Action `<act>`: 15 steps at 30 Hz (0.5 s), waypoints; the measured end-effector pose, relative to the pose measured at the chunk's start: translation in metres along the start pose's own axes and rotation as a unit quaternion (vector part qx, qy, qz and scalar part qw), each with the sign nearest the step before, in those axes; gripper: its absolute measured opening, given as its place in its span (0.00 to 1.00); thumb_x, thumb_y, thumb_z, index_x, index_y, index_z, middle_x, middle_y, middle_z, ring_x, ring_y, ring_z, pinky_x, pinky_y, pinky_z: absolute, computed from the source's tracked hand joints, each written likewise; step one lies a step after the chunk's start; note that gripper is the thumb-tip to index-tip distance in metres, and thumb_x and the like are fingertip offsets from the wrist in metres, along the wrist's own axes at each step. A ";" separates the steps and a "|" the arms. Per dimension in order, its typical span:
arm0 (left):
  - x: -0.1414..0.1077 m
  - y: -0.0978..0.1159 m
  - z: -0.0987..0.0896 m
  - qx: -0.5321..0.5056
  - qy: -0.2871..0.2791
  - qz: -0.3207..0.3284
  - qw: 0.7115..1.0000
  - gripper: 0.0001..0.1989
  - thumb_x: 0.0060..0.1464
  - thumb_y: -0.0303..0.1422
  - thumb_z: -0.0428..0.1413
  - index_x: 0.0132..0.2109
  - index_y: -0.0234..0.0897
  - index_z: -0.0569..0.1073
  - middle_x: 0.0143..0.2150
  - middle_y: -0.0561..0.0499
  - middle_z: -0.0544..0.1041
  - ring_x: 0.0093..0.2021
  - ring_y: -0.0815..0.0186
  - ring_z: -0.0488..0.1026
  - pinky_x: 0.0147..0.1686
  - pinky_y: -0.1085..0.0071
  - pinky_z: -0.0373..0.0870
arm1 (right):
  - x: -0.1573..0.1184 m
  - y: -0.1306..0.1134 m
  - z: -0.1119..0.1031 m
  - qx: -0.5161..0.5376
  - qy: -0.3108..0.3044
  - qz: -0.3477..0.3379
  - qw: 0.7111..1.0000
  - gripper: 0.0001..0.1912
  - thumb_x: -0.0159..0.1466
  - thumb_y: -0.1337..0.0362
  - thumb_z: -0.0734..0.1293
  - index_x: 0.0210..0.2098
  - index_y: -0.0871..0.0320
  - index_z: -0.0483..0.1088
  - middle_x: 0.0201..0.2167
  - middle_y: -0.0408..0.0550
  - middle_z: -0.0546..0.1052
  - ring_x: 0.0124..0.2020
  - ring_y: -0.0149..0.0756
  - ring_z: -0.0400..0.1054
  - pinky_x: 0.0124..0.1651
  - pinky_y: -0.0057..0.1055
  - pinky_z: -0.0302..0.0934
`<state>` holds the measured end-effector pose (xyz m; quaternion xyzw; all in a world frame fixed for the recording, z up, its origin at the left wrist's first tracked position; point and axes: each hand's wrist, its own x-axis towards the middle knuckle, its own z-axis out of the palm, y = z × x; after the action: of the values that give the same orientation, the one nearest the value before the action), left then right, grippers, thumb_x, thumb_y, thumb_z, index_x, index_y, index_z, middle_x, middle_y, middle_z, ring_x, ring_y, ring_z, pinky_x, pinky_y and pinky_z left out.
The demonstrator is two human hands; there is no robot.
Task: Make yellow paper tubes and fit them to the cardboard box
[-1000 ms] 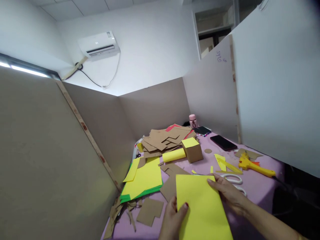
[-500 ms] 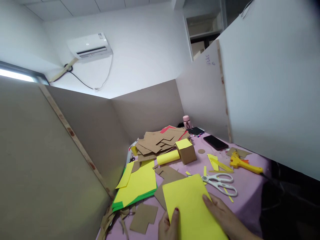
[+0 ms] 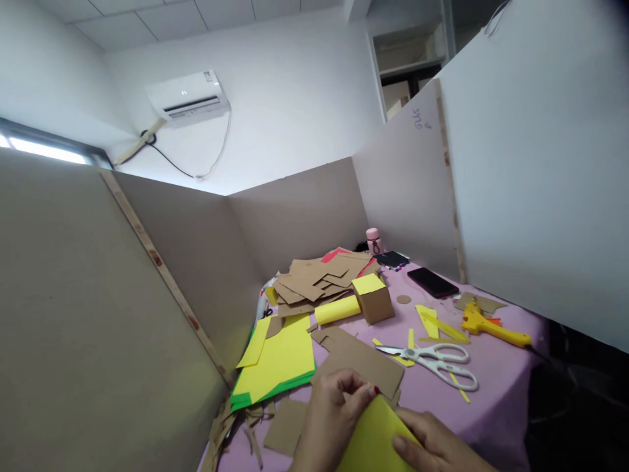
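A yellow sheet of paper or card (image 3: 376, 436) is held between both hands at the bottom of the view, its lower part cut off by the frame. My left hand (image 3: 339, 410) pinches its upper corner between thumb and fingers. Along its right edge, my right hand (image 3: 422, 439) grips with the thumb on the front face. Just beyond the hands lies a flat piece of brown cardboard (image 3: 361, 357). White-handled scissors (image 3: 427, 357) rest to the right of it, blades slightly apart, with thin yellow paper strips around them.
Yellow and green sheets (image 3: 287, 357) are stacked at left. Behind stand a cardboard box with a yellow top (image 3: 376, 308), a yellow roll (image 3: 338, 310) and piled cardboard (image 3: 314, 278). A yellow glue gun (image 3: 491, 326), phone (image 3: 432, 282) and pink bottle (image 3: 373, 241) are at right. Partitions enclose the table.
My left hand has moved from the sheet's left edge up to its top corner. The sheet is lower and tilted now, uncovering the cardboard and the scissor blades. The view has shifted slightly.
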<state>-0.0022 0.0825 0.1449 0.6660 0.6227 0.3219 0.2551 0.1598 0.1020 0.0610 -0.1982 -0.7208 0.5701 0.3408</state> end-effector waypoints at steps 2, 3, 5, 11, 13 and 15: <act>0.003 -0.004 0.005 -0.010 -0.002 0.003 1.000 0.15 0.51 0.41 0.53 0.24 0.36 0.69 0.22 0.54 0.69 0.26 0.67 0.64 0.26 0.73 0.56 | 0.004 -0.005 0.000 -0.024 0.039 0.008 0.999 0.27 0.62 0.41 0.55 0.31 0.58 0.69 0.24 0.42 0.68 0.27 0.35 0.63 0.30 0.28 0.58; 0.004 -0.006 0.008 -0.005 -0.002 0.016 1.000 0.15 0.52 0.41 0.52 0.23 0.37 0.67 0.22 0.55 0.68 0.26 0.67 0.64 0.26 0.73 0.56 | 0.006 -0.007 0.000 -0.035 0.059 0.012 0.998 0.27 0.63 0.41 0.54 0.28 0.58 0.66 0.23 0.41 0.65 0.27 0.34 0.61 0.29 0.27 0.57; 0.005 -0.008 0.013 0.011 0.004 0.043 0.999 0.14 0.53 0.40 0.50 0.24 0.37 0.65 0.22 0.55 0.66 0.26 0.68 0.63 0.27 0.74 0.55 | 0.012 -0.010 0.001 -0.070 0.086 0.012 0.994 0.26 0.65 0.43 0.51 0.25 0.56 0.60 0.22 0.39 0.60 0.25 0.32 0.57 0.28 0.27 0.54; 0.012 -0.006 0.008 0.089 0.065 0.063 0.992 0.15 0.55 0.39 0.47 0.23 0.39 0.61 0.21 0.56 0.64 0.25 0.67 0.62 0.26 0.73 0.53 | 0.021 -0.006 -0.005 -0.155 0.089 0.014 0.984 0.23 0.66 0.47 0.51 0.21 0.54 0.52 0.19 0.37 0.56 0.22 0.30 0.52 0.25 0.27 0.46; 0.018 -0.008 -0.003 0.092 0.089 0.058 0.990 0.15 0.55 0.40 0.47 0.23 0.39 0.62 0.21 0.56 0.64 0.25 0.67 0.63 0.27 0.73 0.53 | 0.013 0.003 -0.005 -0.161 0.076 0.028 0.984 0.23 0.66 0.47 0.51 0.21 0.55 0.53 0.19 0.37 0.56 0.22 0.30 0.52 0.25 0.27 0.45; 0.025 -0.013 -0.020 0.091 0.115 0.050 0.988 0.15 0.54 0.41 0.48 0.24 0.39 0.63 0.21 0.56 0.64 0.25 0.67 0.63 0.27 0.72 0.54 | -0.003 0.020 -0.003 -0.167 0.071 0.046 0.982 0.24 0.65 0.45 0.50 0.21 0.54 0.53 0.19 0.37 0.56 0.22 0.31 0.52 0.24 0.28 0.46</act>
<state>-0.0254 0.1070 0.1507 0.6749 0.6407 0.3511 0.1038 0.1621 0.1079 0.0415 -0.3251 -0.7700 0.4415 0.3262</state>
